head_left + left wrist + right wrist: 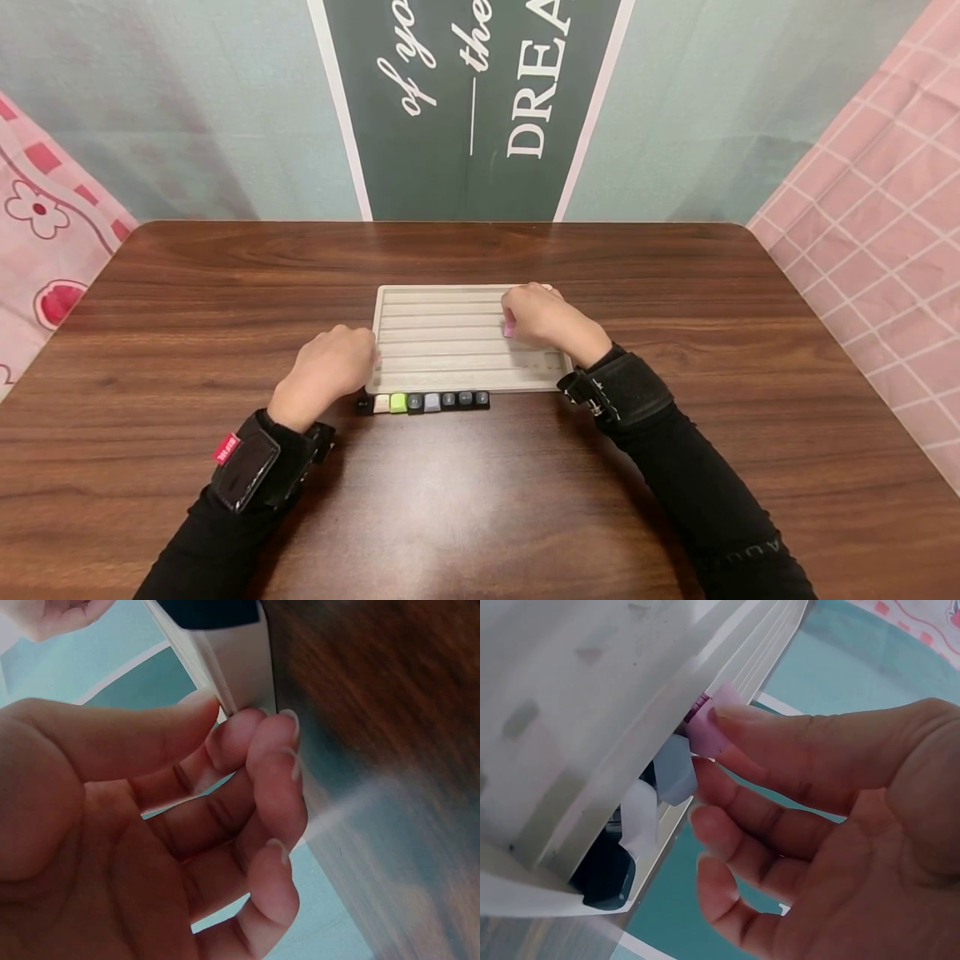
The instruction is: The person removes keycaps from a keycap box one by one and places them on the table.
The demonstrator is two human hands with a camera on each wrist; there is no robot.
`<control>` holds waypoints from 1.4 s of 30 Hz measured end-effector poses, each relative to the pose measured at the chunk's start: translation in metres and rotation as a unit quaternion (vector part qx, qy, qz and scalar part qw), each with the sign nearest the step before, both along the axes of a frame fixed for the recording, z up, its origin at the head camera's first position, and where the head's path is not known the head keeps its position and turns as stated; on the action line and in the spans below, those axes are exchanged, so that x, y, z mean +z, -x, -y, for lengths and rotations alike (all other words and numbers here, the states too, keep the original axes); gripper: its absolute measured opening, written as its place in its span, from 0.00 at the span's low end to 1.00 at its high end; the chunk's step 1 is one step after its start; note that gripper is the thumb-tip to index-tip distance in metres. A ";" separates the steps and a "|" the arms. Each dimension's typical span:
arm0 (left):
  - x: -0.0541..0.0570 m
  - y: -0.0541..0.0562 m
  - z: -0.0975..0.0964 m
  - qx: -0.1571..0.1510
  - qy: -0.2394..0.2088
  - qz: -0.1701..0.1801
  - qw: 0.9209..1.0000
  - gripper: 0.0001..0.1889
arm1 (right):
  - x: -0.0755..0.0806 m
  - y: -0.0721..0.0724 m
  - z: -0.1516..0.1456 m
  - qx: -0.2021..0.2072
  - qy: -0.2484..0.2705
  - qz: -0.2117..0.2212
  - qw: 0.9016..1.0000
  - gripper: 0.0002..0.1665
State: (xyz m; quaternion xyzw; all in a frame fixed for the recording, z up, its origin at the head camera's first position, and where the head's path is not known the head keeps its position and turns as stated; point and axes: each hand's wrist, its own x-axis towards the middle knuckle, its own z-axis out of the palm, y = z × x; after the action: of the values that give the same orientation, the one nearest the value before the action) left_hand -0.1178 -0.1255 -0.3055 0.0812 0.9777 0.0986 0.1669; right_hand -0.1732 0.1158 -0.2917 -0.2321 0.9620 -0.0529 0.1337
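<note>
A pale ridged keycap tray [435, 332] lies on the table. My right hand [542, 315] is over its right part, pinching a pink keycap [709, 731] between thumb and fingers. Next to that cap in the right wrist view, a grey-blue keycap [675, 771], a white keycap [639, 817] and a black keycap [606, 874] stand along a groove of the tray; in the head view my hand hides them. At the tray's left edge is my left hand [330, 367]; thumb and forefinger pinch the edge near its front corner [240, 667], the other fingers curled.
Along the tray's front edge runs a row of several keycaps, with a cream one [382, 403], a lime green one [398, 403], a lavender one [432, 402] and dark ones [466, 400]. Brown wooden table [450, 508] surrounds everything; a printed curtain [465, 183] hangs behind.
</note>
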 end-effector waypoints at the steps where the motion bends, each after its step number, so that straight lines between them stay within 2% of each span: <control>1: 0.000 0.000 0.000 -0.001 -0.001 -0.002 1.000 0.09 | 0.000 0.000 0.000 0.000 0.000 -0.001 1.000 0.09; 7: 0.000 -0.001 0.001 -0.005 -0.004 -0.012 1.000 0.10 | 0.000 0.000 0.000 0.000 -0.001 -0.004 1.000 0.09; 20: 0.000 -0.001 0.001 -0.002 -0.004 -0.003 1.000 0.10 | -0.001 0.001 0.000 0.000 -0.003 -0.001 1.000 0.09; 30: 0.000 -0.001 0.001 -0.003 -0.002 -0.006 1.000 0.10 | 0.001 -0.006 -0.005 0.010 0.030 -0.023 0.999 0.07; 42: 0.000 -0.001 0.001 -0.001 -0.004 -0.010 1.000 0.10 | 0.005 -0.020 -0.007 0.018 0.035 -0.036 0.999 0.06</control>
State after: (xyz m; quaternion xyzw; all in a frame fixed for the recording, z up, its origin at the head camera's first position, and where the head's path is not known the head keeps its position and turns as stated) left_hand -0.1164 -0.1266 -0.3054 0.0833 0.9788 0.1017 0.1573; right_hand -0.1535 0.1228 -0.2866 -0.2556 0.9594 -0.0762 0.0918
